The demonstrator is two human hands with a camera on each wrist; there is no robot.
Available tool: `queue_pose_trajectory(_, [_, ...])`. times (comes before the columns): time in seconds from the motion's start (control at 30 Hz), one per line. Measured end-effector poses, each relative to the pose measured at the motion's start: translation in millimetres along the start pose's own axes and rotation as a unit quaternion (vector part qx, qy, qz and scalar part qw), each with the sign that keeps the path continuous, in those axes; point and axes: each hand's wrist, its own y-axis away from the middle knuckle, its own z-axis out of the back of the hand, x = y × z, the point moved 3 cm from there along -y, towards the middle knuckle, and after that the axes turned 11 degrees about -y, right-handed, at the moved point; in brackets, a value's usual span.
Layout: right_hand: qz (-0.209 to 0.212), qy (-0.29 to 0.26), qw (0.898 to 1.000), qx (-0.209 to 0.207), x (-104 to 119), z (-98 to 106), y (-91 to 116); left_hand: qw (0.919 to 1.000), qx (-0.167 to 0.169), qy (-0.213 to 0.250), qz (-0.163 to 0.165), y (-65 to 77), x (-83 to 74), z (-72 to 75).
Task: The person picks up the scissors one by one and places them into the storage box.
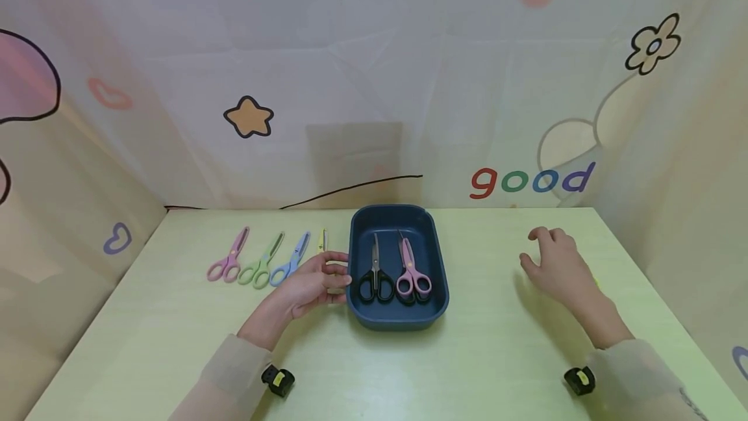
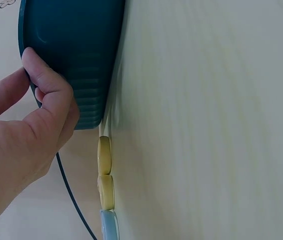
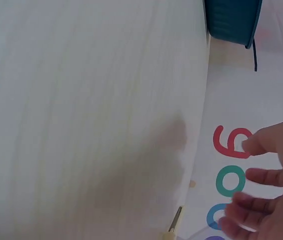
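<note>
A dark blue plastic tray [image 1: 397, 321] stands at the middle of the table, and my left hand [image 1: 315, 283] pinches its left rim between thumb and fingers. Inside lie black-handled scissors [image 1: 376, 278] and, to their right, pink scissors [image 1: 411, 271] overlapping another black-handled pair. My right hand [image 1: 555, 268] is above the right side of the table, fingers loosely bent, holding nothing. Beneath it, mostly hidden in the head view, is a yellow thing with a metal blade [image 3: 173, 223], seen partly in the right wrist view.
Left of the tray lie pink scissors [image 1: 228, 260], green scissors [image 1: 261, 265], blue scissors [image 1: 292, 260] and yellow scissors [image 1: 323, 240], the last partly behind my left hand. A printed curtain [image 1: 444, 102] closes off the table's back and sides.
</note>
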Motion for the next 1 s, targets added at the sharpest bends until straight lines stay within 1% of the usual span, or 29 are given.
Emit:
queue_pose_trajectory(0.1, [-0.044,0.015,0.998,0.033,-6.5,1.2,3.2,1.0,-0.001,-0.001,0.0,0.0,0.5,0.4])
queue_pose_trajectory(0.17, [-0.082,0.027,0.995,0.054,-10.8,2.2,5.4,1.0,-0.001,-0.001,-0.001,-0.3,1.2,0.5])
queue_pose_trajectory(0.27, [-0.131,0.042,0.988,0.075,-15.3,4.3,8.2,1.0,-0.001,0.002,-0.003,-0.8,2.5,0.5])
queue_pose_trajectory(0.33, [-0.154,0.047,0.984,0.082,-18.5,6.2,9.5,1.0,0.001,0.004,-0.004,-1.1,3.2,0.5])
queue_pose_trajectory(0.43, [-0.17,0.046,0.98,0.095,-22.2,8.3,11.5,1.0,0.002,0.005,-0.005,-1.1,3.4,0.8])
queue_pose_trajectory(0.57, [-0.179,0.051,0.974,0.127,-27.4,7.3,13.1,1.0,0.002,0.004,-0.007,-0.9,2.6,1.1])
queue_pose_trajectory(0.7, [-0.169,0.063,0.972,0.153,-29.5,4.9,14.8,1.0,0.003,0.003,-0.007,-0.7,1.9,0.9])
queue_pose_trajectory(1.0, [-0.139,0.072,0.974,0.162,-24.3,1.2,14.8,0.9999,0.006,0.006,-0.008,-0.4,1.4,0.2])
